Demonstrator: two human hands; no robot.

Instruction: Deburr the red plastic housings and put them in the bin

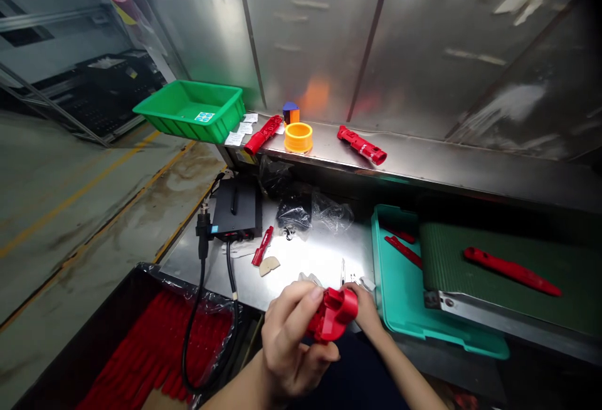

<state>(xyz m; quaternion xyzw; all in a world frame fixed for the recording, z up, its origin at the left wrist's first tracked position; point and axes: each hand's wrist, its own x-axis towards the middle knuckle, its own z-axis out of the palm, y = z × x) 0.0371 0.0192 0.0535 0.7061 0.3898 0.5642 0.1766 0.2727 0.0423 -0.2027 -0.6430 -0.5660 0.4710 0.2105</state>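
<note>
My left hand (294, 338) grips a red plastic part (336, 316) between thumb and fingers, held up close to the camera. The part's near end shows a rounded opening and a raised block. Just behind it is my right hand (364, 306), its fingers mostly hidden by the part, so I cannot tell whether they touch it. On the metal bench beyond lie a small red piece (263, 246), a tan half-round piece (269, 266) and a thin blade-like tool (343, 270).
A teal tray (383, 284) and a green conveyor belt (451, 241) bearing a long red part (512, 271) stand right. Left are a black box (237, 206) with a cable and a bin of red parts (155, 341). The shelf holds a green bin (188, 118) and yellow tape (298, 139).
</note>
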